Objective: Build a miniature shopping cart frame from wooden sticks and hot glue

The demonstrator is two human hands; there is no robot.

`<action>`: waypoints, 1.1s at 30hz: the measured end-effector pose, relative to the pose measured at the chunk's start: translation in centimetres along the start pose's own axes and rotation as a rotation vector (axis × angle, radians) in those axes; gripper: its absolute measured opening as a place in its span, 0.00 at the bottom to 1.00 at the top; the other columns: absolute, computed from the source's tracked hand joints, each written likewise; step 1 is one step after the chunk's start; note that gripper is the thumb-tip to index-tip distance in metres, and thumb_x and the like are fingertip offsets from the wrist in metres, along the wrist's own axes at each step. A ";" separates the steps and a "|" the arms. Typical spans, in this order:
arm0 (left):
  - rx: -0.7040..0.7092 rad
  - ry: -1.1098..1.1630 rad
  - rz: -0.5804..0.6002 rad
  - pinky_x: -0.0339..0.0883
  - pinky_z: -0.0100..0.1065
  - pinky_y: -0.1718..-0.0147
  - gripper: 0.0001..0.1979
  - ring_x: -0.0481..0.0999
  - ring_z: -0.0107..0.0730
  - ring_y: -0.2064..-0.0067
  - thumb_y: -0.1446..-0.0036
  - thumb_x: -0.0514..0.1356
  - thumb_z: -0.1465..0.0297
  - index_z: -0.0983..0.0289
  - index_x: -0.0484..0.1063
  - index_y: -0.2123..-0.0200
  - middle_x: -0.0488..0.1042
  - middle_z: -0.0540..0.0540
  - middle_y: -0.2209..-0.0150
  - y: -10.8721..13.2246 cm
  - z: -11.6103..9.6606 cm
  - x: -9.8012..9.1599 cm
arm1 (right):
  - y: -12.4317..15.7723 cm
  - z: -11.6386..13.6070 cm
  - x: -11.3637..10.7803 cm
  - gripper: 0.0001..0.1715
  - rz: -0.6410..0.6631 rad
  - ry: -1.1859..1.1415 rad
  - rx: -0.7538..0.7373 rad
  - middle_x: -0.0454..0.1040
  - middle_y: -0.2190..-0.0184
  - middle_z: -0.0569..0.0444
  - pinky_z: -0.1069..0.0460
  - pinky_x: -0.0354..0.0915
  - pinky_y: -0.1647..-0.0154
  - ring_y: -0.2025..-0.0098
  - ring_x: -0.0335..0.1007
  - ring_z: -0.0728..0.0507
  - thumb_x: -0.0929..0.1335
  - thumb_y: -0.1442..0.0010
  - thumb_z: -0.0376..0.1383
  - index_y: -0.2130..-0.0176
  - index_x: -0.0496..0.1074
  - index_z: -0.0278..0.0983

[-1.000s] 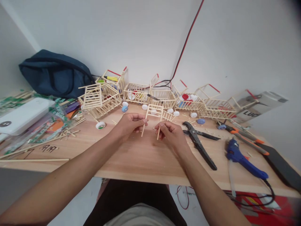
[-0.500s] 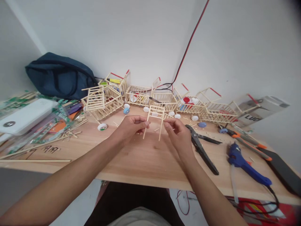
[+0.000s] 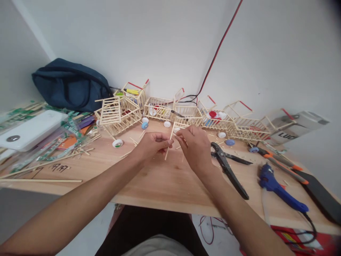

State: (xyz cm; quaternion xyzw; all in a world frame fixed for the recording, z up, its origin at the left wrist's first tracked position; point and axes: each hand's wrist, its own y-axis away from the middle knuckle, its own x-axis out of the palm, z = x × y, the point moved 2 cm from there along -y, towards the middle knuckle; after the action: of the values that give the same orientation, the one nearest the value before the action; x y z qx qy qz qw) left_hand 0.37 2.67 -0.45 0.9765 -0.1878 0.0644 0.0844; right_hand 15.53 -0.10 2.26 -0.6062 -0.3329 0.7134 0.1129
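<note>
My left hand (image 3: 153, 145) pinches the left side stick of a small ladder-like frame of thin wooden sticks (image 3: 167, 154) just above the tabletop. The fingertips of my right hand (image 3: 196, 149) are pressed together beside that same stick, a little above my left fingertips. What they hold, if anything, is too small to make out. Most of the frame's right side is hidden behind my right hand. Behind it stand several small stick-built carts (image 3: 188, 113) with red-tipped handles and bottle-cap wheels. Black nippers (image 3: 229, 170) lie by my right wrist.
A blue glue gun (image 3: 282, 190), orange-handled pliers (image 3: 287, 165) and a black slab-like object (image 3: 319, 195) lie on the right. A blue pouch (image 3: 70, 85), a white power bank (image 3: 33, 129) and loose sticks (image 3: 42, 180) are on the left. A box (image 3: 298, 126) leans behind.
My right hand has left the frame's right side stick and moved left to the left one. The left hand keeps its hold. The view has shifted slightly.
</note>
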 end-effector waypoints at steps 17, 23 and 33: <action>-0.033 -0.030 0.014 0.56 0.24 0.80 0.13 0.63 0.18 0.79 0.57 0.69 0.65 0.69 0.75 0.73 0.73 0.51 0.76 0.0 0.2 0.0 | -2.0 -3.9 -4.6 0.09 0.243 -0.487 0.258 0.71 0.76 0.57 0.54 0.54 0.72 0.75 0.60 0.50 0.67 0.45 0.39 0.71 0.74 0.36; -0.116 -0.080 0.115 0.53 0.24 0.82 0.11 0.62 0.17 0.81 0.57 0.68 0.66 0.68 0.76 0.74 0.71 0.50 0.79 0.0 0.4 0.3 | -3.7 -4.8 -4.1 0.11 0.485 -0.499 0.240 0.71 0.78 0.57 0.55 0.54 0.73 0.75 0.61 0.51 0.69 0.49 0.40 0.73 0.75 0.35; -0.177 0.053 0.191 0.54 0.23 0.82 0.09 0.62 0.17 0.80 0.59 0.70 0.69 0.70 0.77 0.76 0.69 0.51 0.81 0.2 0.3 0.6 | -3.5 -5.4 -3.0 0.14 0.628 -0.474 0.256 0.68 0.79 0.57 0.54 0.53 0.75 0.76 0.58 0.51 0.69 0.49 0.45 0.74 0.75 0.36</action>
State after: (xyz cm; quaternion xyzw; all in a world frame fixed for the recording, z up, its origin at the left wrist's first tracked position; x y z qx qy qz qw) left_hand 0.86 2.26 -0.64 0.9409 -0.2824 0.0809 0.1686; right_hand 20.52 2.64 6.50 -0.4785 -0.0571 0.8686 -0.1154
